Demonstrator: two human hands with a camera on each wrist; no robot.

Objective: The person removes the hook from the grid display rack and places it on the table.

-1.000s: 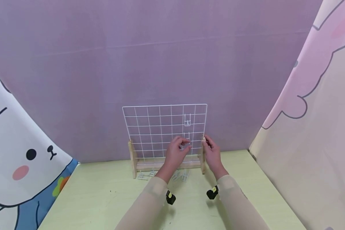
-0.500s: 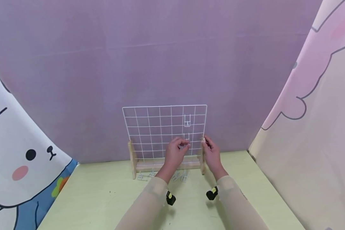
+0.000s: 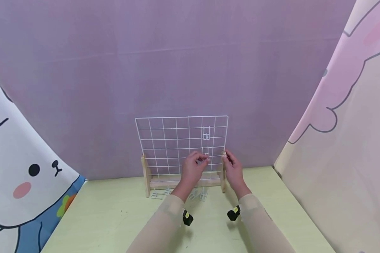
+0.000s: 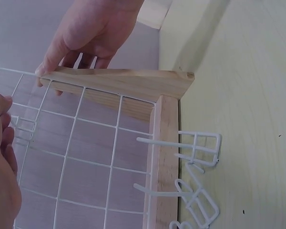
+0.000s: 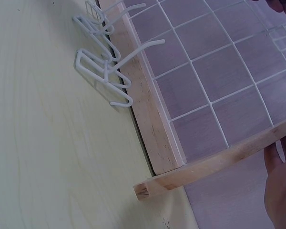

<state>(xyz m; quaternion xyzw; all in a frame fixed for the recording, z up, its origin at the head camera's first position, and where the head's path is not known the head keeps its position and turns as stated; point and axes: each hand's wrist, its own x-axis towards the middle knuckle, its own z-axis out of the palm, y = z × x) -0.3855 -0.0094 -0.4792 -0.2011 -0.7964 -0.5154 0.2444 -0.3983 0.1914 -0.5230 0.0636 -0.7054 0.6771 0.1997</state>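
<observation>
A white wire grid panel (image 3: 177, 133) stands upright in a wooden stand (image 3: 164, 182). My left hand (image 3: 192, 168) is in front of its right half, thumb and index finger pinched together at a white wire hook (image 3: 205, 150) hung on the grid. The prong of that hook is hidden by the fingers; its frame (image 4: 26, 126) shows beside them in the left wrist view. My right hand (image 3: 233, 171) grips the top of the stand's right wooden upright (image 4: 114, 81), thumb in front at the grid's edge. A second hook (image 3: 206, 133) hangs higher on the grid.
Several loose wire hooks (image 5: 102, 78) lie on the pale yellow table (image 3: 114, 218) before the stand's crossbar (image 5: 138, 105). A purple backdrop (image 3: 177, 70) rises behind, with printed cloths at the left (image 3: 19, 158) and right (image 3: 342, 123).
Over the last second the left thumb and index fingertips have come together at the lower hook. The right hand keeps its hold on the upright.
</observation>
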